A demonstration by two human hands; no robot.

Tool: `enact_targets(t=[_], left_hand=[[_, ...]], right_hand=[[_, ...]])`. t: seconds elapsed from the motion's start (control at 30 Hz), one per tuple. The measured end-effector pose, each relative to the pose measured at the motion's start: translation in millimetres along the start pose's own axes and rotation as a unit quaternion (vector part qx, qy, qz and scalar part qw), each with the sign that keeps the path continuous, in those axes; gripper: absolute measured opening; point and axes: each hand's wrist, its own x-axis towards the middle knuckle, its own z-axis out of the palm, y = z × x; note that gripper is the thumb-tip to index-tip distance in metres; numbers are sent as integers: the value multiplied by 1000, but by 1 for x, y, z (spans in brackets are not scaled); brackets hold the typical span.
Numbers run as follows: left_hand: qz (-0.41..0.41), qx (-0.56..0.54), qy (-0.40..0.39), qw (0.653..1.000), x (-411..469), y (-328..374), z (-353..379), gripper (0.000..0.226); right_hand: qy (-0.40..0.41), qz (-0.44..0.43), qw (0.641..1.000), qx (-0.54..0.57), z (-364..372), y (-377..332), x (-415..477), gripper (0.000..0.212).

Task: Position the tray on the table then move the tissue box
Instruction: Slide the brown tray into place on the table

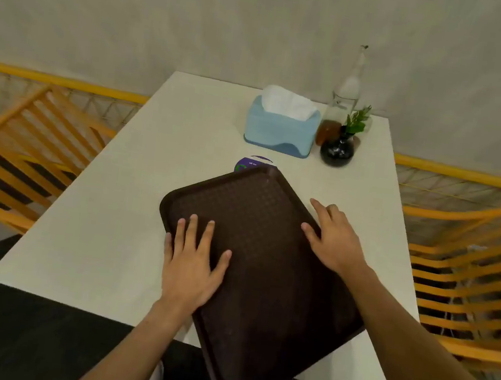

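Note:
A dark brown tray (266,255) lies skewed on the white table (121,205), its near corner hanging over the front edge. My left hand (193,258) rests flat on the tray's left side, fingers spread. My right hand (334,238) lies over the tray's right rim, fingers apart. A light blue tissue box (280,128) with white tissue sticking out stands upright at the table's far side, apart from the tray and both hands.
Right of the tissue box stand a clear glass bottle (345,97), a brownish jar (327,133) and a dark round vase with a green sprig (337,150). A purple round sticker (254,163) peeks from under the tray's far corner. Orange slatted chairs (27,143) flank the table.

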Motion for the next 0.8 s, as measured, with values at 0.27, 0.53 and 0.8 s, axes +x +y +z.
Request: enact_targets(t=[0.27,0.53,0.8], left_hand=[[-21,51,-11,998,-1,-5,11,84],[-1,59,-19,998,20,-25,6,84],[73,42,-50,995,56,-74,-14,80]], right_hand=[[-69,17,997,15,9,5,-1,50],[-56,64,996,17,19,-12,-1,50],[-31,130,991,20,37,-53,-8,51]])
